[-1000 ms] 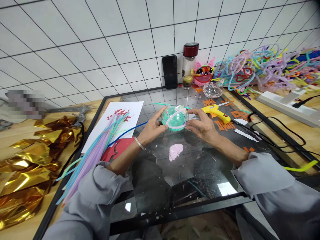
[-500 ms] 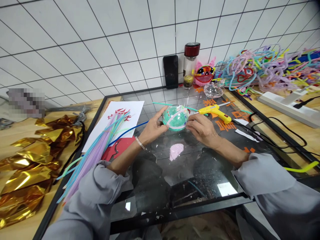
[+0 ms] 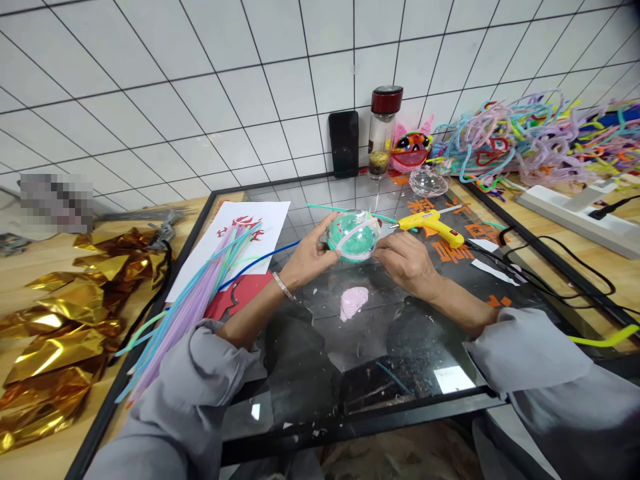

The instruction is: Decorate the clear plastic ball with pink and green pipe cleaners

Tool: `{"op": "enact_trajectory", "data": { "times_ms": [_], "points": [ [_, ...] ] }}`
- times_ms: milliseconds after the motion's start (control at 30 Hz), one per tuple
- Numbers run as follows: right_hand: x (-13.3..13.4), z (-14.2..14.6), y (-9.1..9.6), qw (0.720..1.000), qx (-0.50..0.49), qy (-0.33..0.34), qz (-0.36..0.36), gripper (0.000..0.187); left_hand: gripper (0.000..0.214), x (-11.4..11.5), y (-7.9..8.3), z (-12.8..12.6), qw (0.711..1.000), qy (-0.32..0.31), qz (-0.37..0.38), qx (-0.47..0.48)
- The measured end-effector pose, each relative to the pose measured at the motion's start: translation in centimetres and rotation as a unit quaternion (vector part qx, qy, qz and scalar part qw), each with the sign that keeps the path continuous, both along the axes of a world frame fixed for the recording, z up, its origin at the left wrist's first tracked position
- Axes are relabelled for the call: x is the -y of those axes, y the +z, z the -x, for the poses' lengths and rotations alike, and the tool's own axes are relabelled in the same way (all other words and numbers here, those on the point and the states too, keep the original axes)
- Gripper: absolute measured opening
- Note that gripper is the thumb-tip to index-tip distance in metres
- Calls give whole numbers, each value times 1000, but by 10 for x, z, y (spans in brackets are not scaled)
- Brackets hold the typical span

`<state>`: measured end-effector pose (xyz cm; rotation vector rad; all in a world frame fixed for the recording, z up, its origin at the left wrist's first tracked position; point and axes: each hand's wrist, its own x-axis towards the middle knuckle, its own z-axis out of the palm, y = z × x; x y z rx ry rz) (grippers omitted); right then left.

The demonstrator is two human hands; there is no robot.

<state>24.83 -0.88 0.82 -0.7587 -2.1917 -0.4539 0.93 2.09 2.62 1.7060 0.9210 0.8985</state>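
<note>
Both my hands hold a clear plastic ball (image 3: pixel 353 235) with green filling and a white strip around it, above the dark glass work surface (image 3: pixel 360 333). My left hand (image 3: pixel 310 257) grips its left side, thumb on top. My right hand (image 3: pixel 407 261) pinches its right side with closed fingers. A yellow glue gun (image 3: pixel 434 224) lies just beyond my right hand. A small pink piece (image 3: pixel 353 301) lies on the glass below the ball.
A bundle of long pastel pipe cleaners (image 3: pixel 193 307) lies on white and red paper (image 3: pixel 240 233) at the left, with gold foil (image 3: pixel 60 333) further left. A phone (image 3: pixel 344 143), a jar (image 3: pixel 381 130), a clear half shell (image 3: pixel 427 180), a tangled pipe-cleaner heap (image 3: pixel 530 137), a power strip (image 3: pixel 575 210) and cables (image 3: pixel 540 267) lie behind and right.
The ball has tilted slightly between my hands, and my right fingers have slid closer against its right side. Nothing else on the table has moved.
</note>
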Motion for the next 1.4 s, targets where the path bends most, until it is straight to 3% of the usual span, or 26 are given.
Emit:
{"op": "enact_trajectory", "data": {
  "times_ms": [200,333,400,500,567,633,1133,1400],
  "points": [
    [4,1,-3,999,17,11,34,20,88,-2,0,3,1000,-14,10,-4],
    [8,5,-8,981,-85,77,154,23,90,-9,-2,14,999,-45,-6,-1],
    [8,7,-10,947,-194,96,237,26,88,-12,-2,19,998,-53,-22,-12],
    [3,8,-13,853,-352,108,369,38,85,-13,-2,22,996,-67,-52,-40],
    [0,7,-14,800,-395,122,435,51,85,-14,-3,23,993,-78,-73,-49],
    [-3,6,-15,777,-394,135,472,57,85,-14,-3,23,991,-87,-89,-49],
    [-16,-4,-19,730,-427,156,510,49,81,-14,-1,23,988,-111,-97,-45],
    [-13,1,-14,733,-438,137,502,41,79,-11,0,22,989,-100,-94,-57]
  ]
}}
